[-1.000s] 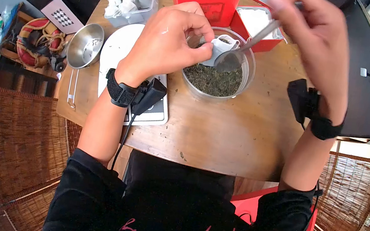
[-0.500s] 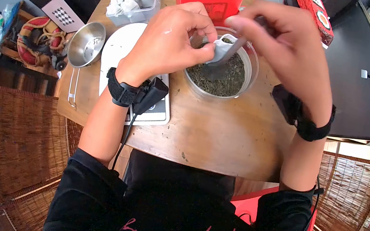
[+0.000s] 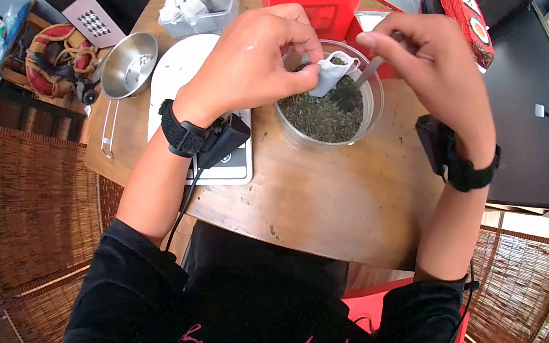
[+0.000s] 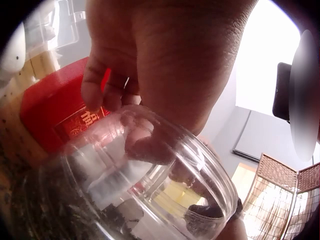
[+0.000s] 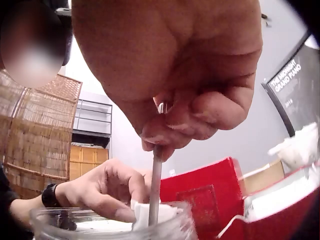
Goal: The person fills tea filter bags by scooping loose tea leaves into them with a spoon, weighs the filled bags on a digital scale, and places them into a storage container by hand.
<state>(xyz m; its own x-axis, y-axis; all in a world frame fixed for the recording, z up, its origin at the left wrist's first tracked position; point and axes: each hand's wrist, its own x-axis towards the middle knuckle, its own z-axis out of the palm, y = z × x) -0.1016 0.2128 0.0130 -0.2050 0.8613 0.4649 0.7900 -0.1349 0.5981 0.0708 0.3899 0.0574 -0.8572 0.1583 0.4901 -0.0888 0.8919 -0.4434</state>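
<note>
My left hand (image 3: 245, 65) pinches the rim of a small white pouch (image 3: 331, 78) between thumb and fingers, and dark leaf bits show in its mouth. The pouch hangs inside a clear round tub (image 3: 374, 112) of dried green leaves (image 3: 319, 121). My right hand (image 3: 436, 71) grips the handle of a metal spoon (image 3: 371, 73), pointing down. The spoon's dark bowl is at the leaves just right of the pouch. In the right wrist view the spoon handle (image 5: 156, 182) runs down from my fingertips past the white pouch (image 5: 142, 216).
A lidded plastic box (image 3: 201, 23) of filled white pouches stands back left. Behind the tub are a red box (image 3: 307, 17) and a smaller red container. A metal pan (image 3: 118, 65) and a white scale (image 3: 230, 177) lie left. A red packet (image 3: 469, 26) sits back right.
The right hand has come down and left, and the spoon has gone from beside the pouch's mouth into the leaves. The left hand keeps the pouch in nearly the same place.
</note>
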